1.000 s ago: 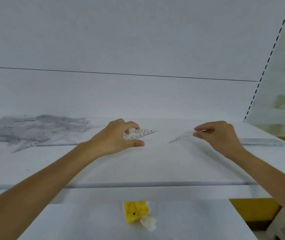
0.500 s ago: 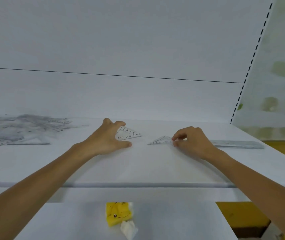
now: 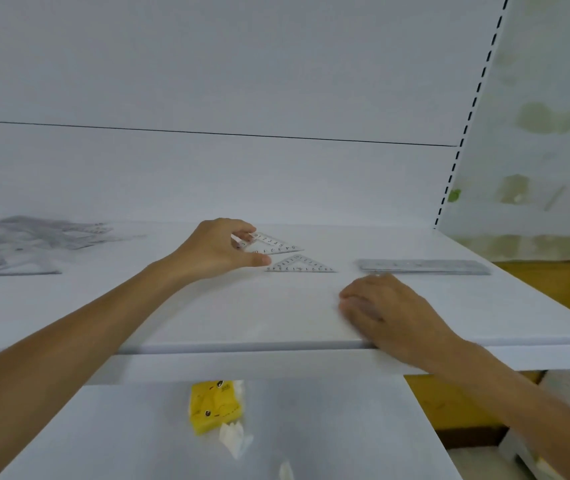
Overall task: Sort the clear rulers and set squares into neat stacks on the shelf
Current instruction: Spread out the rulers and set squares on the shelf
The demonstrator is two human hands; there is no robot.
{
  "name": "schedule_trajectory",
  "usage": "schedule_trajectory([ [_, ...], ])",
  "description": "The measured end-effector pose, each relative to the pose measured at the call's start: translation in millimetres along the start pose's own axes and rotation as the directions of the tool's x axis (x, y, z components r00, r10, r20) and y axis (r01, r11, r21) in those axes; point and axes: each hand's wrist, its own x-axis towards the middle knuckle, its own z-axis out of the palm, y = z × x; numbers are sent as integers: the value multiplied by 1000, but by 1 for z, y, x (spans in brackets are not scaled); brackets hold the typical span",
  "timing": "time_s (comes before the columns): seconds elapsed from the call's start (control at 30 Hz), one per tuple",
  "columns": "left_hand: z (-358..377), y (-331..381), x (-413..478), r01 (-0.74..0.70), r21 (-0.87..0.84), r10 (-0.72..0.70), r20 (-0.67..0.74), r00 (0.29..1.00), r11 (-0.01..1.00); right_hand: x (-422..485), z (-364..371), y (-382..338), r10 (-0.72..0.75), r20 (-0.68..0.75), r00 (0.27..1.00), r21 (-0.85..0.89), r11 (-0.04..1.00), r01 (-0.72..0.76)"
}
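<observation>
Head view, only one. Left hand (image 3: pixel 219 251) pinching corner of a clear set square (image 3: pixel 271 244) at mid-shelf, thumb out flat on the shelf (image 3: pixel 172 313). Second set square (image 3: pixel 300 265) lying flat just in front and right of it, apart from both hands. Right hand (image 3: pixel 385 308) released, palm down near the shelf's front edge, grasping nothing. Flat stack of straight rulers (image 3: pixel 423 266) off to the right, neat enough. Unsorted heap of clear pieces (image 3: pixel 17 242) far left, jumbled.

Progress, as a judgement: early to middle. Ruler stack begun, two set squares pulled out but not yet stacked together, most of the heap left to sort.

Writing: printed scale digits on both set squares, running roughly 5 to 0 to 5, upside down on the far one. No brand legible. Yellow packet (image 3: pixel 215 407) with cartoon face on lower shelf, text too small.
</observation>
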Motion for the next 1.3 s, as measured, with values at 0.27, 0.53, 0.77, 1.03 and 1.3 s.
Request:
schedule_trajectory([
  [0.27, 47, 24, 29, -55, 72, 45, 136, 990, 996, -15, 9, -1, -70, -121, 990, -103, 993, 58],
  [0.53, 62, 21, 38, -63, 150, 53, 68, 996, 987, -19, 7, -9, -100, -250, 963, -156, 986, 62],
  [0.77, 65, 15, 36, -38, 105, 23, 134, 991, 994, -19, 7, -11, -81, -258, 963, -133, 990, 48],
  [1.03, 70, 12, 34, -94, 144, 77, 120, 990, 985, -20, 8, -12, -53, -239, 970, -115, 993, 26],
  [1.3, 65, 12, 28, -66, 45, 64, 39, 997, 997, -19, 11, -7, -46, -257, 965, -99, 995, 21],
])
